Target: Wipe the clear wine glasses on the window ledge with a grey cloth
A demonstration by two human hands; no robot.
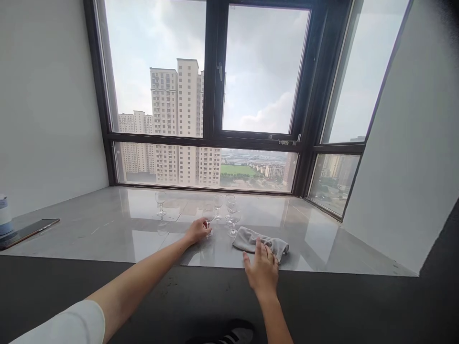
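My left hand (198, 231) is closed around the stem of a small clear wine glass (208, 211), which stands upright on the glossy sill. To its right several more stemmed wine glasses (234, 218) stand close together. One other wine glass (160, 199) stands apart at the back left. My right hand (263, 270) lies with fingers stretched out on the near edge of a folded grey cloth (247, 239), thumb apart. The cloth rests on the sill just right of the glasses.
The shiny tiled sill (107, 229) ends at a front edge above a dark panel. A phone (30, 233) and a white and blue container (5, 215) are at the far left. Behind the glasses stands a dark-framed window (211, 138); a wall (405, 191) bounds the right.
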